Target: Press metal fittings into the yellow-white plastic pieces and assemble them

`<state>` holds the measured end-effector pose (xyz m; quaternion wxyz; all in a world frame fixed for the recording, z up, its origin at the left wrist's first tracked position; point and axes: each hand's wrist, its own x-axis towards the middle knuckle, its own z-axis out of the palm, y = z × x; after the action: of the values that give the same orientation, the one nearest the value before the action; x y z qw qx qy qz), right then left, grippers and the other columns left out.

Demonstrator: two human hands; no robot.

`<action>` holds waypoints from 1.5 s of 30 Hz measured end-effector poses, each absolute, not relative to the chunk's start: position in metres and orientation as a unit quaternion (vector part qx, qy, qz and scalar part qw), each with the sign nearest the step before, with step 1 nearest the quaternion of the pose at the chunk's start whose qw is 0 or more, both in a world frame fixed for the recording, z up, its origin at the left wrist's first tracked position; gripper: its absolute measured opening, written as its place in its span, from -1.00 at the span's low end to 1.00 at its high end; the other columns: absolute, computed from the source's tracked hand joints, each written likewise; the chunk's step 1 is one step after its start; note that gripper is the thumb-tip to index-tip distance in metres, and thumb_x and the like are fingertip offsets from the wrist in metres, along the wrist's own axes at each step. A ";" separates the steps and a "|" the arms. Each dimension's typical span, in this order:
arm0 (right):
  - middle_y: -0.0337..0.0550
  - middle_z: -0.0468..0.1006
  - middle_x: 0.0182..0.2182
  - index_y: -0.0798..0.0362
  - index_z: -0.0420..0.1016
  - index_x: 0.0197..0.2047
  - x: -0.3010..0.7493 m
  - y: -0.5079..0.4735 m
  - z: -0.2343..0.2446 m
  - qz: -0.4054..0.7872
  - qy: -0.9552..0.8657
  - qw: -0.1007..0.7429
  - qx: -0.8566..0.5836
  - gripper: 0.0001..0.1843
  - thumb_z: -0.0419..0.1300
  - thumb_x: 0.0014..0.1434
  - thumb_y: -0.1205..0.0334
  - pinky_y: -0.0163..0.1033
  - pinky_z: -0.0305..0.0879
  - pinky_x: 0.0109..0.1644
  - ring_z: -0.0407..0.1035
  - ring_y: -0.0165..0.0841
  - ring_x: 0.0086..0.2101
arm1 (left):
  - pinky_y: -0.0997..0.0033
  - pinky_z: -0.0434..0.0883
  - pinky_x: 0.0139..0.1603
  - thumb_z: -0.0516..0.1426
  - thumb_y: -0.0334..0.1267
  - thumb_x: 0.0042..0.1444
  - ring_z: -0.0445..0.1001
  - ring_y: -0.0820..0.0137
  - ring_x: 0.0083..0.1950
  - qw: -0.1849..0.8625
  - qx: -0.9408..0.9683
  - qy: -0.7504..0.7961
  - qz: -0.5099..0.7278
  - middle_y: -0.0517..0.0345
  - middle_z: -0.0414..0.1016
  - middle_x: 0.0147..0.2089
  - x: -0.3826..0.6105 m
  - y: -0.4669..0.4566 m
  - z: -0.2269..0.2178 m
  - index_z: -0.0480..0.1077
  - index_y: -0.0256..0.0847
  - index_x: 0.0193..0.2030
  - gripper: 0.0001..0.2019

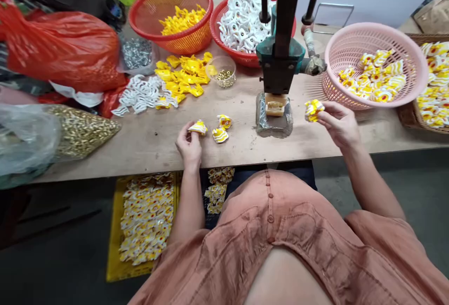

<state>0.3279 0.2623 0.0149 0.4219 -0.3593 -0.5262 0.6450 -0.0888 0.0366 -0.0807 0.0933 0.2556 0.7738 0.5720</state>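
Observation:
My left hand point(189, 145) pinches a yellow-and-white striped plastic piece point(198, 127) just above the table. Right beside it lie two more such pieces, a striped one point(220, 135) and one with an orange spot point(224, 121). On the other side, my right hand point(338, 125) grips another yellow-and-white plastic piece point(313, 110) between thumb and fingers, in front of the pink basket point(377, 31). Between my hands stands a green press point(280, 57). Its pale fixture point(274, 108) sits on a foil-wrapped base point(273, 129).
Red baskets hold yellow parts point(183, 19) and white parts point(242, 22). Loose yellow parts point(189, 73), white wavy strips point(143, 92) and a small tub of brass bits point(224, 73) lie at left. A bag of brass pieces point(82, 129) rests near the edge. Below is a yellow crate point(114, 249).

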 end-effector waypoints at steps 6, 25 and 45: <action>-0.23 0.76 -0.14 -0.14 0.73 -0.13 0.310 0.238 -0.012 0.709 -0.479 0.377 -0.355 -0.52 0.68 -0.10 -0.06 -0.09 0.72 0.02 0.66 -0.28 -0.15 | -0.10 0.42 0.54 0.30 -0.34 0.02 0.52 0.04 0.40 0.140 0.334 0.810 0.462 -0.12 0.56 0.38 -0.097 0.019 -0.071 0.51 -0.18 0.35 -0.33; -0.12 0.66 0.07 -0.36 0.70 0.17 0.248 0.193 -0.027 0.494 -0.688 0.435 -0.307 -0.56 0.48 0.22 -0.07 0.14 0.58 0.31 0.58 -0.09 0.08 | 0.13 0.63 0.24 0.43 0.06 0.21 0.64 0.13 0.19 0.418 0.350 0.537 0.644 -0.05 0.64 0.25 0.095 0.110 -0.020 0.63 -0.12 0.26 -0.46; 0.03 0.54 0.12 -0.18 0.69 0.12 0.231 0.258 -0.065 0.273 -0.768 0.414 -0.404 -0.69 0.22 0.40 0.09 0.24 0.37 0.42 0.38 -0.01 0.20 | 0.05 0.41 0.34 0.27 -0.25 0.34 0.45 0.08 0.15 0.188 0.560 0.622 0.513 -0.04 0.46 0.03 0.053 0.195 -0.047 0.68 -0.14 -0.09 -0.87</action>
<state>0.2312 0.2581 -0.0652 0.4144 -0.4044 -0.7682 0.2730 0.0526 0.1954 -0.0472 0.1881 0.5603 0.6221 0.5135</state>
